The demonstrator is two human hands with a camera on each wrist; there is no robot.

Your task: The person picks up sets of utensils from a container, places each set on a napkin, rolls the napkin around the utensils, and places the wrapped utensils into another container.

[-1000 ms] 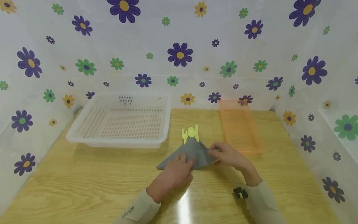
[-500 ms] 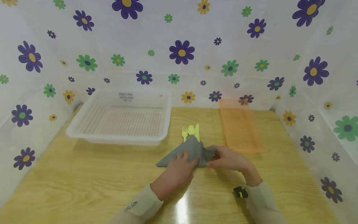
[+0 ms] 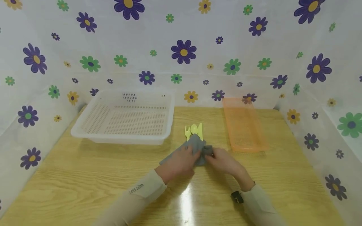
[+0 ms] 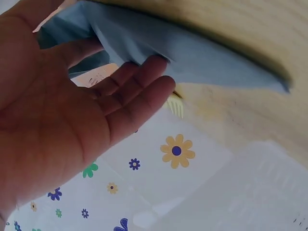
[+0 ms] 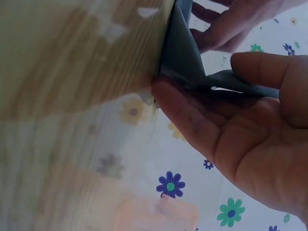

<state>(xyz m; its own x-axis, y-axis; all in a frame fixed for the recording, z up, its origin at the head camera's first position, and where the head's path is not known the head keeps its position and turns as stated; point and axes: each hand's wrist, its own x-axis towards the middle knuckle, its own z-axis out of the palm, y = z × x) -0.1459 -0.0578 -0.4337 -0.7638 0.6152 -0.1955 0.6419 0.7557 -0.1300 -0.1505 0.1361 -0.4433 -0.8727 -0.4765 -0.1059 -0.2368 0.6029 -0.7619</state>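
A grey cloth napkin [image 3: 195,141] lies partly folded on the table over the lower ends of a yellow-green fork [image 3: 188,131], spoon [image 3: 194,128] and knife [image 3: 200,131]. Their tops stick out at its far point. My left hand [image 3: 178,161] rests on the napkin with fingers extended; the left wrist view shows those fingers [image 4: 139,98] against the cloth. With my right hand [image 3: 224,160] I pinch the napkin's right corner, which is turned inward. In the right wrist view this corner sits between thumb [image 5: 262,67] and fingers.
A white perforated basket [image 3: 121,139] stands at the back left of the wooden table [image 3: 93,175]. An orange tray [image 3: 247,147] is at the back right. Flower-printed white sheeting [image 3: 158,37] encloses the back and sides.
My right hand has moved left, folding the napkin's right corner in toward the middle. My left hand has stayed on the cloth, and the napkin's outline is now narrower on the right.
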